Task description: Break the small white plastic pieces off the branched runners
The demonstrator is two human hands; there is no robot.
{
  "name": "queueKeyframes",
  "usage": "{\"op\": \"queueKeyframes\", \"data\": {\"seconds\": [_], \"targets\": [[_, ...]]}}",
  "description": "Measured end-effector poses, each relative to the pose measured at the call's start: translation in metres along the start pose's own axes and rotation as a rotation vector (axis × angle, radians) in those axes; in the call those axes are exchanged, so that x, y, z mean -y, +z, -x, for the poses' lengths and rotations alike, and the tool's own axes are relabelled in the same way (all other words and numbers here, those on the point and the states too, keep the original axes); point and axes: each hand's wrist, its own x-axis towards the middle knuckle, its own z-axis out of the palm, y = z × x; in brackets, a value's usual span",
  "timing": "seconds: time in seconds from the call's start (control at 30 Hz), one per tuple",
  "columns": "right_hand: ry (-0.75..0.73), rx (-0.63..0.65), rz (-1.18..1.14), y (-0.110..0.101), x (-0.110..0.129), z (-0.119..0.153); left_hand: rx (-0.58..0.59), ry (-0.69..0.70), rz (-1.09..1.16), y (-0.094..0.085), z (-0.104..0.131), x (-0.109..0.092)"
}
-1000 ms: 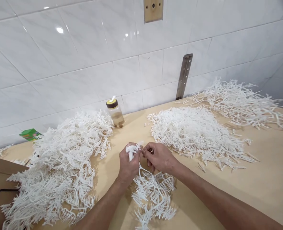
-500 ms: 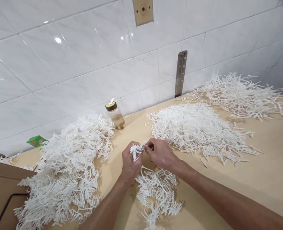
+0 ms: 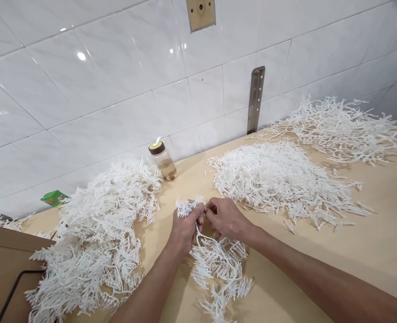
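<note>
My left hand (image 3: 184, 229) grips a white plastic branched sprue (image 3: 218, 269) whose comb-like tip (image 3: 187, 206) sticks out above the fist, while the rest trails down onto the tan table (image 3: 369, 251). My right hand (image 3: 227, 219) pinches the same sprue just right of the left hand's thumb. The two hands touch each other at the middle of the table's near part.
A big heap of branched sprues (image 3: 94, 237) lies at the left. A flatter pile of small white pieces (image 3: 279, 179) is right of the hands, and bare sprue stalks (image 3: 346, 128) lie at the far right. A small jar (image 3: 163, 160) stands by the tiled wall, a green box (image 3: 53, 198) far left.
The hands have stayed together on the sprue, and its tip has tilted to the left above the left fist. The camera has shifted slightly.
</note>
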Motion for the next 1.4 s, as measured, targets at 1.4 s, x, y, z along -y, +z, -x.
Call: {"op": "queueKeyframes", "data": {"seconds": [1.4], "targets": [[-0.202,-0.055,0.270,0.000,0.008,0.016,-0.217,-0.022,-0.018,0.002,0.003,-0.006]]}}
